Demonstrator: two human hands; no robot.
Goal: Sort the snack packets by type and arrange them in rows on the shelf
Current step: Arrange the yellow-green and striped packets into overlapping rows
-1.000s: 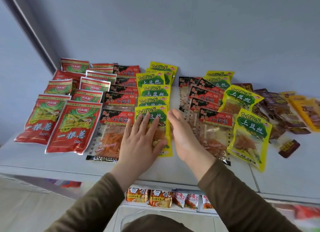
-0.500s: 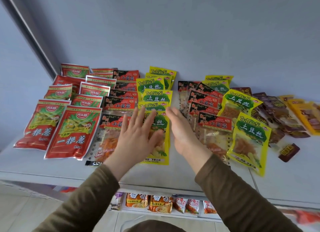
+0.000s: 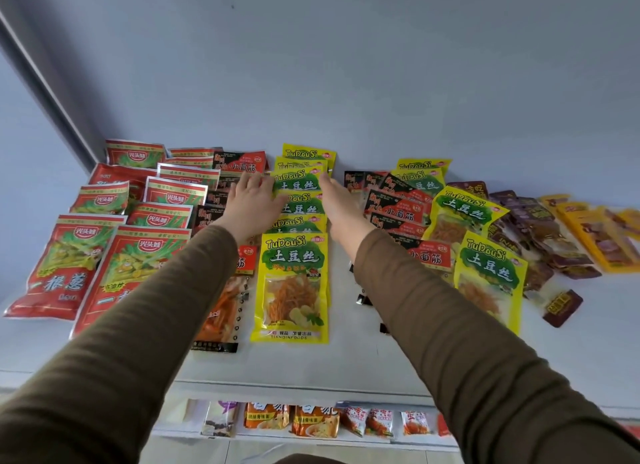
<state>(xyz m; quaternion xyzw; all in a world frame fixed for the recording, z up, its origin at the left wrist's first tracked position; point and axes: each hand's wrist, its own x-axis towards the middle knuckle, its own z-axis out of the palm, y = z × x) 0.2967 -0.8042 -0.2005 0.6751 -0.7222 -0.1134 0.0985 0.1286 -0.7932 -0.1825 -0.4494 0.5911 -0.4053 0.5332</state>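
A row of yellow-green TuDouSi packets [image 3: 292, 280] runs from the front to the back of the white shelf [image 3: 311, 363]. My left hand [image 3: 251, 204] lies flat with straight fingers on the left side of that row, far back. My right hand [image 3: 341, 200] stands on edge against the row's right side. Red packets [image 3: 138, 269] lie in rows on the left. Black-and-red packets [image 3: 242, 162] run beside the yellow row, partly under my left arm. A mixed heap of black-red [image 3: 398, 211] and yellow packets [image 3: 488, 276] lies to the right.
Brown packets [image 3: 530, 221] and orange-yellow packets [image 3: 595, 235] lie at the far right, with one small dark brown packet [image 3: 562, 308] nearer the front. A lower shelf [image 3: 311, 432] holds more snack packets. The blue-grey wall stands close behind the shelf.
Both hands have slid from the front yellow packet toward the back of the yellow row, on either side of it. The front packet now lies uncovered.
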